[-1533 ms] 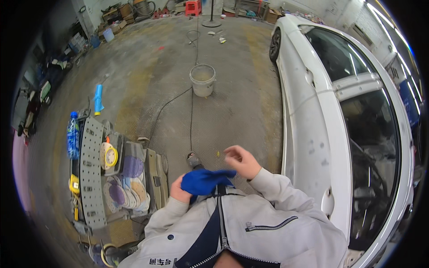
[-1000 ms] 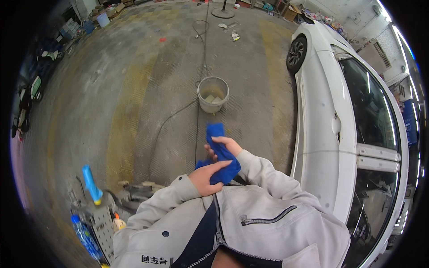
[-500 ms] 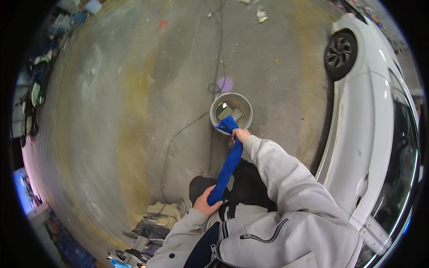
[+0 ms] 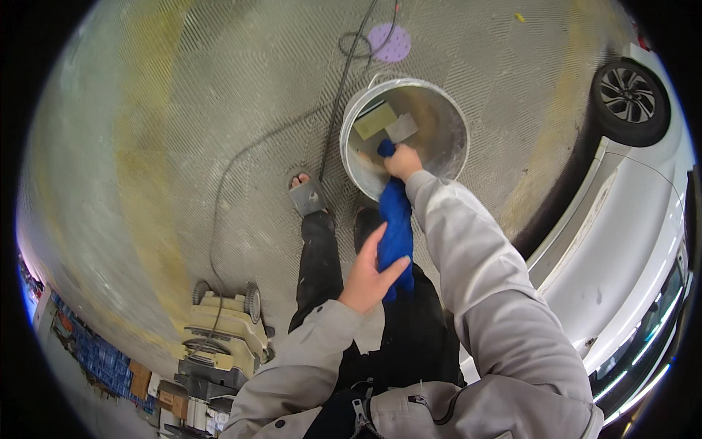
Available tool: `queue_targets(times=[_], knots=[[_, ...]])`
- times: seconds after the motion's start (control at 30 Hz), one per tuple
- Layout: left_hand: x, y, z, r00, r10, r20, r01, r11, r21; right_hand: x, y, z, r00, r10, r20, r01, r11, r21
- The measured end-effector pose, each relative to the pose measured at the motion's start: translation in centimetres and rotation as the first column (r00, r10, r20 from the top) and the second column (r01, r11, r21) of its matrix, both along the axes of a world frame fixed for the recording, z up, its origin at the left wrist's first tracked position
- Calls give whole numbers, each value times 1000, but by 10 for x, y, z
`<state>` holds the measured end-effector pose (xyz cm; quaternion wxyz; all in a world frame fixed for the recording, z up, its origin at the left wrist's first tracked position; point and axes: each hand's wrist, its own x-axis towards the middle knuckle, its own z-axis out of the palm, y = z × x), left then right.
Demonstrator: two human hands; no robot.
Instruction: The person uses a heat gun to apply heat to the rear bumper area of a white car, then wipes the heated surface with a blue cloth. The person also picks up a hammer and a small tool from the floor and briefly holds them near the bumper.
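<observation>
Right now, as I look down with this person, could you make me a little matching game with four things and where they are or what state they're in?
1. Blue cloth
2. Purple disc
3. Bucket
4. Black-tyred wheel

A. Has rectangular blocks inside
B. On the white car
C. Held in the left hand and right hand
D. Flat on the floor

Pairs: 1-C, 2-D, 3-A, 4-B

Ridged grey floor [image 4: 256, 80] (worn yellow bands [image 4: 150, 183]), white car [image 4: 621, 219] at right, wheeled cart [image 4: 238, 335] lower left
</observation>
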<state>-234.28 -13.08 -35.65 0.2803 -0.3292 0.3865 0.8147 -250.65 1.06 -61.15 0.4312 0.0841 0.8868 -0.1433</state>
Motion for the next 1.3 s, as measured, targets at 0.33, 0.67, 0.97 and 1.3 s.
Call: queue_targets(times=[0.33,0.67,0.97,1.3], knots=[[-19,-23,-69,992,37,121,-44,997,56,10,-5,-118,996,81,39,-85,990,114],[-28,-61,112,844,-537,7,510,798,-321,12,37,106,861,-508,-6,488,830,-271],[-75,-61,399,304,-831,-466,945,325,36,101,131,404,-77,-393,916,766,-612,-198],[-32,22,534,-530,-621,-578,817,-557,-151,392,147,537,-422,-486,766,65,-858,-509]])
